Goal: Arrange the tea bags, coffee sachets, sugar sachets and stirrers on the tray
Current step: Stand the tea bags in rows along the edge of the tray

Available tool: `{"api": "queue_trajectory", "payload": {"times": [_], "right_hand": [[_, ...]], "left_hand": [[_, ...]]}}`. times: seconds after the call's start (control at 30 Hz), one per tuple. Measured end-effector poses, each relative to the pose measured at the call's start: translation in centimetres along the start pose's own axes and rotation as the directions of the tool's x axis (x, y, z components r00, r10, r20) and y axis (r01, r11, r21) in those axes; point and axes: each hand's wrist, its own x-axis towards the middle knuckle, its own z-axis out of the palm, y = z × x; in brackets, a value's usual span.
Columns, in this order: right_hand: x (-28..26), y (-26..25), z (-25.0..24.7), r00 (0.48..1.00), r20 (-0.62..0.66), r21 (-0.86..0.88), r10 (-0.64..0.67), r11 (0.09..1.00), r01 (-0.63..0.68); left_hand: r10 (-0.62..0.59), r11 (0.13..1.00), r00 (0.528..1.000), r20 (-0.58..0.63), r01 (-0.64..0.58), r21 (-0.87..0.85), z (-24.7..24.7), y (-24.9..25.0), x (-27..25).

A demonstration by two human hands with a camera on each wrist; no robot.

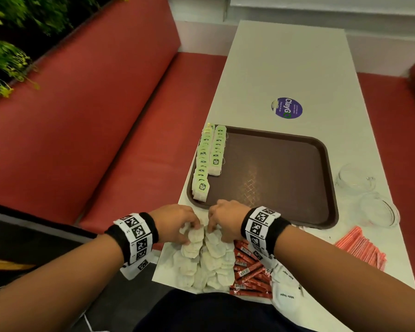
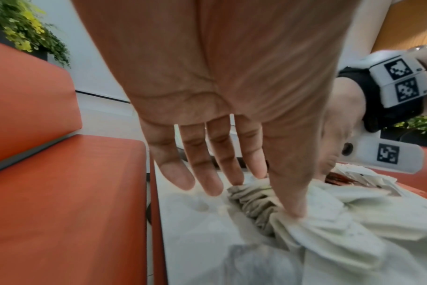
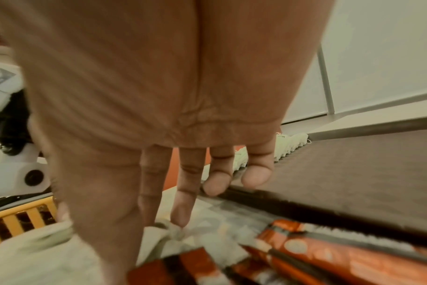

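Note:
A brown tray [image 1: 280, 168] lies mid-table with two rows of green-tagged tea bags [image 1: 209, 161] along its left side. A loose pile of white tea bags [image 1: 206, 257] lies at the table's near edge. Red coffee sachets [image 1: 249, 267] and white sugar sachets [image 1: 285, 291] lie to its right, and orange stirrers [image 1: 362, 248] further right. My left hand [image 1: 192, 226] squeezes a short stack of tea bags [image 2: 254, 200] between thumb and fingers. My right hand [image 1: 212, 226] pinches tea bags [image 3: 178, 233] at the pile's far end, beside the coffee sachets [image 3: 329, 252].
Two clear glass bowls [image 1: 355, 178] [image 1: 379, 209] stand right of the tray. A purple round sticker [image 1: 286, 108] marks the table beyond it. A red bench seat [image 1: 106, 116] runs along the left, with plants [image 1: 7, 44] behind. The tray's near rim [image 3: 305, 210] is just past my fingers.

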Motion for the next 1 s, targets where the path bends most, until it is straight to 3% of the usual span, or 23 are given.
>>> {"api": "queue_trajectory", "payload": {"times": [0.3, 0.57, 0.73, 1.0], "right_hand": [[0.3, 0.2, 0.7, 0.998, -0.056, -0.026, -0.022, 0.999, 0.021], [0.4, 0.4, 1.3, 0.990, -0.135, -0.027, -0.040, 0.999, 0.036], [-0.4, 1.5, 0.8, 0.973, -0.225, 0.233, 0.051, 0.972, 0.003], [-2.0, 3.3, -0.5, 0.886, -0.365, 0.634, 0.286, 0.774, 0.012]], "left_hand": [[0.013, 1.000, 0.999, -0.050, -0.012, 0.015, 0.1, 0.1, 0.5], [-0.037, 0.996, 0.988, -0.152, 0.023, -0.091, 0.6, -0.1, 0.3], [-0.062, 0.983, 0.963, -0.262, 0.014, -0.182, -0.5, -0.8, 0.6], [-0.130, 0.949, 0.903, -0.410, -0.007, -0.316, -3.8, 0.1, 1.9]]}}
